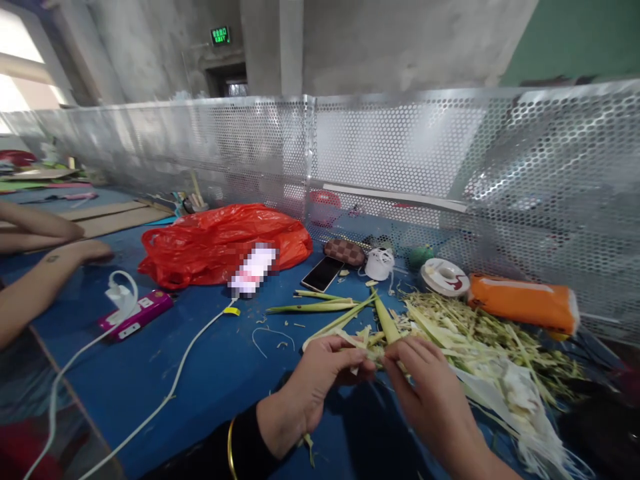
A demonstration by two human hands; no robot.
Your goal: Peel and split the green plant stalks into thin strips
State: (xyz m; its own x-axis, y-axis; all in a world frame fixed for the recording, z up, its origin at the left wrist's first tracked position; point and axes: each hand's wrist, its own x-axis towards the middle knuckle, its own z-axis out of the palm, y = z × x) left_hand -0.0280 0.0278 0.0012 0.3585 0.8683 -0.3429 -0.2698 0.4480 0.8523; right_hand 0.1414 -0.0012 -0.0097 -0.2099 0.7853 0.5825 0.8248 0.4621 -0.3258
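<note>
Green-and-cream leafy husk strips [374, 349], held over the blue tabletop [220, 380]!
Left hand [320, 373], right hand [433, 383]: narrow grips pinch them close together, probably for control; shredded yellow-green husk pile [520, 340] sits within reach.

Workshop, by appearance. Bare concrete wall [380, 47], top of frame; lit green exit sign [220, 35], upper left; perforated metal partition [390, 143] across the middle; blue worktable [215, 383] below; heaped plant trimmings [530, 347], lower right; another person's arms [45, 273], left edge.

left fingers [346, 360] and right fingers [407, 358] curl close together.
</note>
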